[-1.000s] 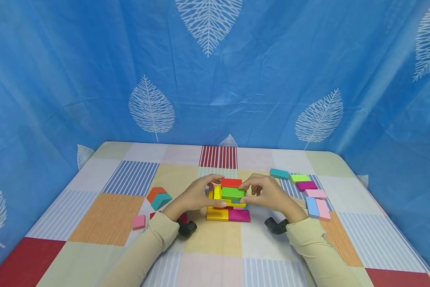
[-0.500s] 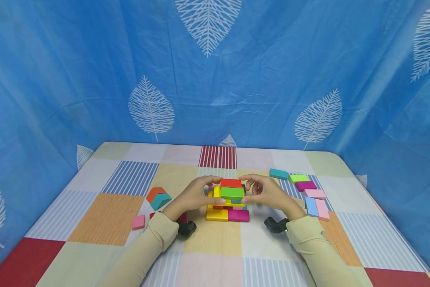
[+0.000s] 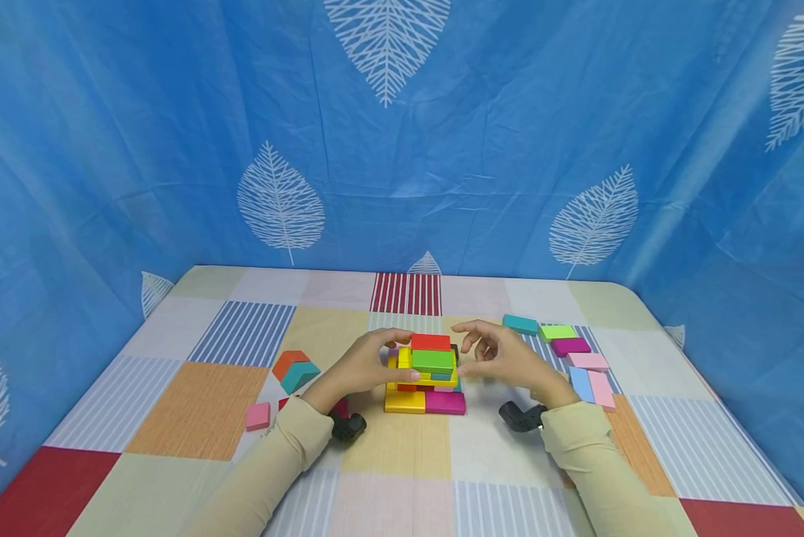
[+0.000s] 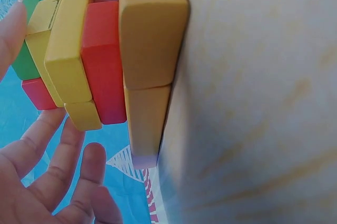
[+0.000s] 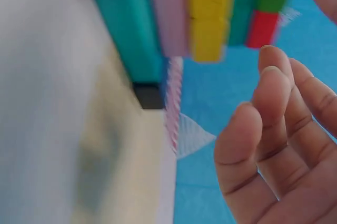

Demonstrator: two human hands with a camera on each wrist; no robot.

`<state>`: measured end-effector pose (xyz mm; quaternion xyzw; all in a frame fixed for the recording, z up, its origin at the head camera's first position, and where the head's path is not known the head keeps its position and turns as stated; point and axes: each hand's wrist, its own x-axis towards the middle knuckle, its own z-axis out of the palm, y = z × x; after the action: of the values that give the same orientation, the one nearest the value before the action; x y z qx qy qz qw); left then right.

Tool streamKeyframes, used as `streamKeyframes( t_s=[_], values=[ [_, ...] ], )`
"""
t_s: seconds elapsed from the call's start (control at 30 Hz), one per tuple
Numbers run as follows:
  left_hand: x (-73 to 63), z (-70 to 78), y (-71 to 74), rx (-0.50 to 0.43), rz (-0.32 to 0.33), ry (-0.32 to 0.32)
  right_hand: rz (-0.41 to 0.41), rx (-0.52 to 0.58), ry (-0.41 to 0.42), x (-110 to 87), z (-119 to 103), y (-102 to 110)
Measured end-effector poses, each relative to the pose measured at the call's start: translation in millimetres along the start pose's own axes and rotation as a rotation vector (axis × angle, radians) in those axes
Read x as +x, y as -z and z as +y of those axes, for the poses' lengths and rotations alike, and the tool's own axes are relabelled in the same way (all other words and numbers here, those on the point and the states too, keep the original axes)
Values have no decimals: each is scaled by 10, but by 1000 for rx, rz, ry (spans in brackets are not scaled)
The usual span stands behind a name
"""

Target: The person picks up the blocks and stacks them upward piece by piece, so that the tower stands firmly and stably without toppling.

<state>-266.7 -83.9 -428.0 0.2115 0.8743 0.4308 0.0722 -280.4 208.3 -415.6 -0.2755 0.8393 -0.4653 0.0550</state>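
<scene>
Beige sleeves (image 3: 271, 462) slant inward over the table (image 3: 395, 447), and the two wrists are well apart. The left hand (image 3: 364, 362) curves round the left end of the block stack (image 3: 435, 379), thumb at the front and fingers at the back, holding it. Just off the opposite end, the right hand (image 3: 499, 356) has its fingers bent and parted from the thumb. The stack stands mid-table; on top, the green block (image 3: 432, 362) and red block (image 3: 431, 342) lie flat and parallel, long axes running left to right.
</scene>
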Motion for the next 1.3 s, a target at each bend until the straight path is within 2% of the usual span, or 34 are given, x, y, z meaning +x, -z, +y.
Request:
streamKeyframes(
  t_s=[0.17,0.3,0.47,0.6,0.73,1.03,1.17,1.3],
  values=[
    [-2,-4,-6,1,10,1,35,-24,-22,-174,33,260],
    [-1,-5,-8,-4,17,7,38,-100,-39,-367,131,494],
    [-2,2,-12,-11,16,16,-65,-230,-65,-572,280,782],
    [-5,4,-17,-13,14,19,-162,-334,-177,-665,342,926],
    [-8,7,-18,-9,14,15,-173,-355,-245,-689,382,962],
    [1,0,-23,3,10,15,-142,-317,-239,-600,438,932],
    [3,3,-23,5,13,23,-142,-258,-237,-536,433,886],
    [-4,3,-15,3,15,25,-106,-202,-240,-456,436,791]
  ],
)
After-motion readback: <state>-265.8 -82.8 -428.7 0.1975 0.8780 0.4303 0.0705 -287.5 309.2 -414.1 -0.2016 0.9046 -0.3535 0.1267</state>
